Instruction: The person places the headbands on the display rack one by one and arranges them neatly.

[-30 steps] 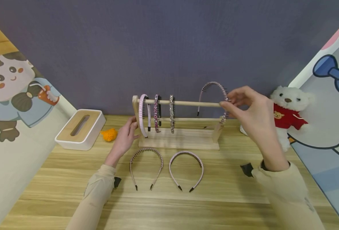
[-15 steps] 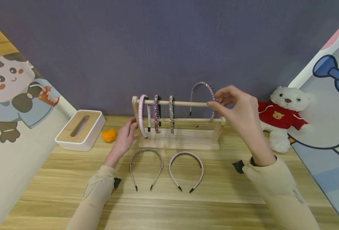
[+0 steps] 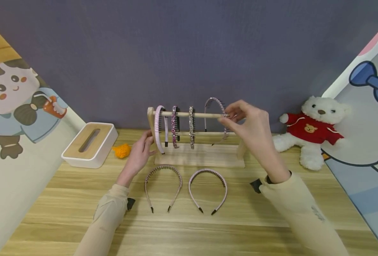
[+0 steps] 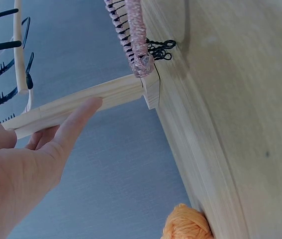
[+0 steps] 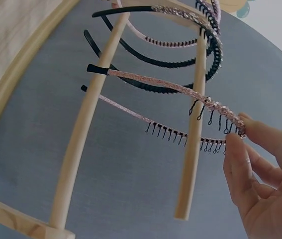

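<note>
A wooden headband rack (image 3: 201, 154) stands on the table, and my left hand (image 3: 140, 151) holds its left side post (image 4: 116, 92) between thumb and fingers, index finger lying straight along the wood. With thumb and fingertips, my right hand (image 3: 251, 124) pinches a thin pink glittery headband (image 5: 155, 79) at its beaded top. In the right wrist view, this headband spans both rods of the rack with its dark tips past the lower one. Further left on the rods hang a pale pink headband (image 3: 158, 128), a pink-purple glitter headband (image 3: 174, 124) and a silver glitter headband (image 3: 191, 124).
Before the rack lie a beaded headband (image 3: 163, 166) and a smooth pale pink headband (image 3: 208, 170). A tissue box (image 3: 89, 144) and an orange yarn ball (image 3: 122, 150) are at the left. At the right sits a white teddy bear (image 3: 310, 128) in red.
My right hand has moved left along the rack with the pink glittery headband, from beyond the right end to over the rods, then slightly lower. The left hand stays on the post.
</note>
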Tool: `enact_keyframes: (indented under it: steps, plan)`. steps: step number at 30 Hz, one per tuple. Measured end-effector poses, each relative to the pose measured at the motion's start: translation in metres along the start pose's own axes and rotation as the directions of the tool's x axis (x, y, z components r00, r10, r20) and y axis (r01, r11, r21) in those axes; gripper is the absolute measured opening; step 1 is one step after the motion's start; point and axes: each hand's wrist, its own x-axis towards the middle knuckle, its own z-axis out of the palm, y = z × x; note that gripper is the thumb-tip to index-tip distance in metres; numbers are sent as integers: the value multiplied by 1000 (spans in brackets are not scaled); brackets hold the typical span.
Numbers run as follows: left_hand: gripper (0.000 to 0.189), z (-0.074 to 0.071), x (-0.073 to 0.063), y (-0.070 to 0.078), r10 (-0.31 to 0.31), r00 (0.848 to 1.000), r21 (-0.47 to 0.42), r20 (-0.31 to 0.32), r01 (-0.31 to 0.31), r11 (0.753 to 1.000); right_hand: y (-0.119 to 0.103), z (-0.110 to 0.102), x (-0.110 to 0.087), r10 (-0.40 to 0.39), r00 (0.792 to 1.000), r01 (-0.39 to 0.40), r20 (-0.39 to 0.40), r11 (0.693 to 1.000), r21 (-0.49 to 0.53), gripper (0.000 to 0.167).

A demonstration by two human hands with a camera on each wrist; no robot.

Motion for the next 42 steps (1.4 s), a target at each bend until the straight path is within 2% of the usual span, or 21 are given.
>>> enact_keyframes:
  steps: [16, 29, 42]
  plan:
    - [45, 1, -1, 1, 4, 1000, -3, 8, -4, 1000, -2, 24, -2, 64, 994, -64, 87, 998, 2, 24]
    - [46, 1, 1, 0, 2, 1000, 10, 8, -2, 1000, -3, 33, -2, 46, 994, -46, 97, 999, -2, 26]
    - [45, -1, 0, 0, -7, 1000, 9, 2, 7, 1000, -6, 34, -4, 22, 996, -23, 86, 1000, 5, 31]
